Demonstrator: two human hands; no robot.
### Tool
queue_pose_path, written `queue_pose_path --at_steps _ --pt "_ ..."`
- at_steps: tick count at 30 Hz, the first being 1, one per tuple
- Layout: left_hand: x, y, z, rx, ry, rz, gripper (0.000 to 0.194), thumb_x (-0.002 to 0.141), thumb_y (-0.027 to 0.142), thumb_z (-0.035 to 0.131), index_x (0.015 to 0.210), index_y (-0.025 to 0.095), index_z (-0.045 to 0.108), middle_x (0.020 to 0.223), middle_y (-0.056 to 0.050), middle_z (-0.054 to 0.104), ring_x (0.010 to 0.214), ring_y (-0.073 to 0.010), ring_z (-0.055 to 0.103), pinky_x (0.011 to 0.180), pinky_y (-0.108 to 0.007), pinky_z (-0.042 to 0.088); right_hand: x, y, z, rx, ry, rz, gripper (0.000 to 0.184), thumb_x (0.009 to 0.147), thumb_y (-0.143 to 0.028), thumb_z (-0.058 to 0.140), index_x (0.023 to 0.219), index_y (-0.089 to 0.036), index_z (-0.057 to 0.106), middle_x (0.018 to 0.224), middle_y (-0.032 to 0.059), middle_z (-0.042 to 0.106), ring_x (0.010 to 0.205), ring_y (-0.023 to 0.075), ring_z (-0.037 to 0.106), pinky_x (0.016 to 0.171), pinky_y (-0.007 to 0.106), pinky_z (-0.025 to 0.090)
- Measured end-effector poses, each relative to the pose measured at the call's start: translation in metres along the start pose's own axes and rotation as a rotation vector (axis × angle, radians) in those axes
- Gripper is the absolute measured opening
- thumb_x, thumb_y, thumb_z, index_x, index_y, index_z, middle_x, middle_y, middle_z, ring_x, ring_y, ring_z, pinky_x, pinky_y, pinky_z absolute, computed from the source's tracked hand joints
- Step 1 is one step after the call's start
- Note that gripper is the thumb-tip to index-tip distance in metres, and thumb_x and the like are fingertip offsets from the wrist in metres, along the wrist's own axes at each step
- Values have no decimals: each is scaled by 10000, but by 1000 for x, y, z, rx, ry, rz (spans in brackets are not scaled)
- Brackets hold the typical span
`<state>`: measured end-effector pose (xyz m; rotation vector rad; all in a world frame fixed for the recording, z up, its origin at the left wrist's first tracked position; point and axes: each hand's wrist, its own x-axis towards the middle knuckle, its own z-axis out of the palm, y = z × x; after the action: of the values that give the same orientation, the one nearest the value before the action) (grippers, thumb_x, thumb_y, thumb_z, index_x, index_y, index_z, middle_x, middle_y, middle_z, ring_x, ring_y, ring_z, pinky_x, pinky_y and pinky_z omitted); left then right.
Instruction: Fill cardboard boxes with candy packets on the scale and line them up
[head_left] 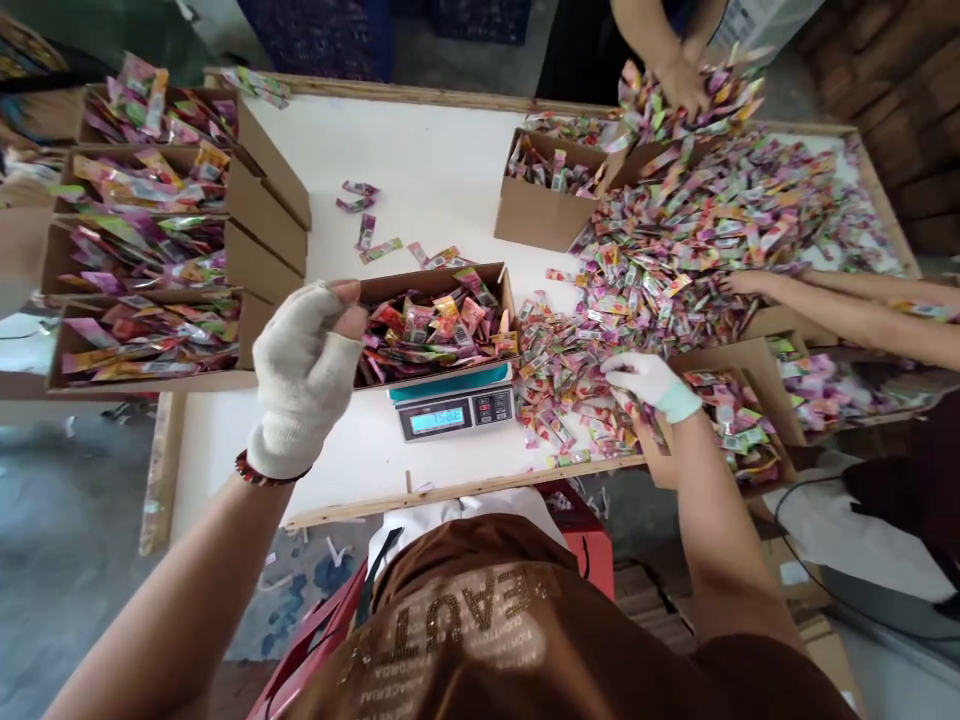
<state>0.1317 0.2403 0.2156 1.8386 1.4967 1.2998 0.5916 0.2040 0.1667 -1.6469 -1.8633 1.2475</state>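
My left hand (307,375), in a white glove with bare fingertips, is at the left end of an open cardboard box (439,370) full of small colourful sachets (431,320). Its fingers are curled in toward the thumb; whether anything is between them is hidden. The box rests on a digital scale (454,408) with a lit blue display. Over the near edge of a big heap of loose sachets (675,240), my right hand (646,383), also gloved in white, stretches out its fingers, palm down. It touches or hovers just above the sachets.
Several filled boxes (266,225) stand in a row at the left. Another box (547,215) sits at the back, where a co-worker's hands (682,90) hold sachets. Another person's hand (750,283) reaches in from the right. A filled box (739,425) lies beyond my right wrist.
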Motion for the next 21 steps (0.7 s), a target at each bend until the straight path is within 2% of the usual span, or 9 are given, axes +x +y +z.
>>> queue_pose_path --at_steps 3,5,8,10,12,14,18,19,21 --pt "7 22 17 -106 -211 10 452 977 479 680 1298 167 745 1146 -112 759 1043 -259 728 966 -460 580 0 -59 -35 71 2 31 230 835 -410 794 958 -215 807 955 67 794 811 208 705 772 363 569" --pt "13 39 30 -186 -387 115 638 869 562 784 1394 212 693 1310 -129 715 1197 -315 700 1044 -492 574 15 -113 -41 90 -106 -71 224 806 -397 813 926 -208 808 946 56 783 833 199 713 795 352 573" --pt "24 56 47 -235 -496 233 858 703 538 919 1460 256 630 1459 -132 638 1379 -374 603 1166 -525 511 56 -181 -26 107 -300 -276 211 810 -367 817 934 -198 792 955 45 768 870 182 701 823 338 571" --pt "32 54 53 -182 -477 204 691 778 410 869 1409 232 651 1322 -137 707 1231 -348 685 1095 -506 549 88 -207 -9 113 -368 -382 277 797 -374 837 997 -192 775 1009 46 759 924 181 688 852 337 573" --pt "39 41 51 -67 -442 151 429 875 279 733 1297 205 704 1139 -128 754 1044 -312 729 1006 -489 571 119 -217 6 90 -353 -428 370 773 -386 863 1070 -193 755 1041 44 745 959 184 672 875 344 573" --pt "41 25 42 63 -406 88 329 871 232 701 1195 200 745 1089 -136 753 1005 -332 727 993 -518 562 140 -217 14 50 -250 -422 415 763 -390 874 1104 -196 743 1006 35 730 940 186 660 865 351 570" --pt "26 2 13 152 -299 -20 656 607 290 953 1231 246 752 1466 -173 620 1329 -509 578 1144 -676 440 142 -203 10 52 10 -343 335 805 -394 842 1063 -203 744 918 26 708 804 169 628 724 337 551" --pt "18 -1 4 150 -278 -26 701 591 310 968 1255 262 747 1543 -162 568 1401 -524 520 1176 -691 408 135 -198 7 77 57 -319 316 817 -398 833 1050 -206 743 898 26 704 742 158 609 667 332 537" --pt "-2 -8 -15 145 -241 -26 626 686 362 920 1280 283 741 1586 -132 543 1476 -488 472 1218 -673 383 113 -184 0 146 134 -268 293 834 -409 826 1040 -220 738 842 21 690 616 135 555 560 326 493"
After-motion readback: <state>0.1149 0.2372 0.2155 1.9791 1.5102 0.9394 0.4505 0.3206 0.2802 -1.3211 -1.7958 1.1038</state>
